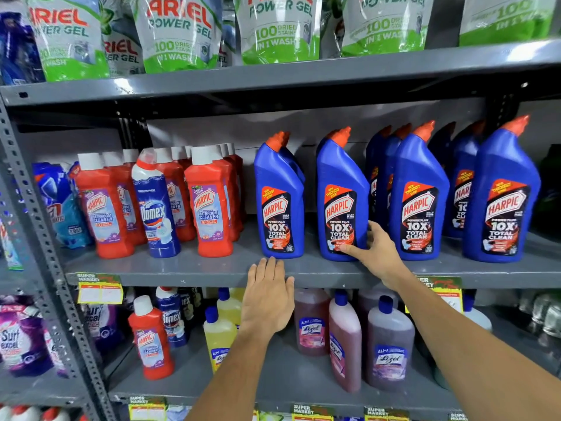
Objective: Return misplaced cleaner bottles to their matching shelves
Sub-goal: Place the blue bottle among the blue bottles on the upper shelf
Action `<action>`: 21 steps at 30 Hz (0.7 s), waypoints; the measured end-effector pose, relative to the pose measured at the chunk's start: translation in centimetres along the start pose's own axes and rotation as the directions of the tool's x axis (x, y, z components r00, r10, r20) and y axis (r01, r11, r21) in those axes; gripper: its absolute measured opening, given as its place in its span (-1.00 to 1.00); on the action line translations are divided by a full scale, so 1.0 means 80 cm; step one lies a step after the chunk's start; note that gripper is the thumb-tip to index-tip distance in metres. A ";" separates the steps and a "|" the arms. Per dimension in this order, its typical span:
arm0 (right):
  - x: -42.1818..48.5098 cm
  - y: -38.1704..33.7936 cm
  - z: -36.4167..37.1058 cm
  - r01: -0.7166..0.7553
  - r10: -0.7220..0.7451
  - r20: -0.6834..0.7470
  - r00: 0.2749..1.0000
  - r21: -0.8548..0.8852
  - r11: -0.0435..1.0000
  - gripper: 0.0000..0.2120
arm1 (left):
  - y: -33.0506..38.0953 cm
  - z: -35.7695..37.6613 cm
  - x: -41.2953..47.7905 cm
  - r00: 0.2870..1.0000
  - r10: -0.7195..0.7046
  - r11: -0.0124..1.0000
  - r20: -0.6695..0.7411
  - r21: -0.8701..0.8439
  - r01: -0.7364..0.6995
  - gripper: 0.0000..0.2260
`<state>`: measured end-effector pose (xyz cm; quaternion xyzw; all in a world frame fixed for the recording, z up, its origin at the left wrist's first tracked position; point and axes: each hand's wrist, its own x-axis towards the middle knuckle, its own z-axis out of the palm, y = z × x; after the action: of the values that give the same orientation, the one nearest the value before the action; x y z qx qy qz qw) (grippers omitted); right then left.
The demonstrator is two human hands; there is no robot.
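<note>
Middle shelf [182, 270], head view. Right hand [375, 249] lay against the lower right of the 2nd blue Harpic Power Plus bottle [341, 199] from the left, thumb across the label's foot, fingers round the far side; touching, not clamped, and the bottle stood upright on the shelf. Left hand [268, 299] was flat and open, fingers together, empty, tips at the shelf's front edge below the 1st blue Harpic.

Misplaced items seen: a Domex bottle [156, 208] stood among the red Harpic Bathroom Cleaner bottles [103, 205] at left; 1 red Harpic Bathroom Cleaner [151, 341] sat on the lower shelf, left of the yellow Lizol [219, 338], with another Domex [170, 317] just behind it.

Handling, as judged: stiff plastic, full so fairly heavy, glossy labels likely slick. Best hold looked to be round the waist, not the angled orange neck; the tall narrow bodies would tip neighbours if dragged.
</note>
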<state>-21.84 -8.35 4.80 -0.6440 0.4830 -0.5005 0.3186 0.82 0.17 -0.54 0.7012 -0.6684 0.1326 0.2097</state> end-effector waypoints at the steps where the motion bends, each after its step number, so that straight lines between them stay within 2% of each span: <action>1: 0.000 0.000 0.000 0.002 -0.002 -0.001 1.000 0.000 1.000 -0.24 | 0.001 -0.001 0.000 1.000 0.001 1.000 -0.001 0.001 -0.001 -0.49; 13: -0.002 0.003 0.005 0.054 -0.055 -0.019 0.998 -0.042 0.998 -0.24 | -0.001 -0.003 0.001 0.999 0.006 0.999 0.034 -0.047 -0.004 -0.49; 18: -0.007 0.003 0.007 0.109 -0.113 -0.078 0.990 -0.065 0.992 -0.11 | -0.005 -0.003 0.002 0.999 0.015 0.997 0.042 -0.078 -0.012 -0.48; 21: -0.018 -0.001 0.014 0.115 -0.117 -0.135 0.984 -0.022 0.993 -0.01 | -0.006 0.000 -0.001 0.999 0.044 0.996 -0.028 -0.075 -0.046 -0.47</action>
<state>-20.81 -7.02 4.05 -0.6376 0.4690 -0.5574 0.2507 1.26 0.27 -0.63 0.6756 -0.6858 0.1213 0.2419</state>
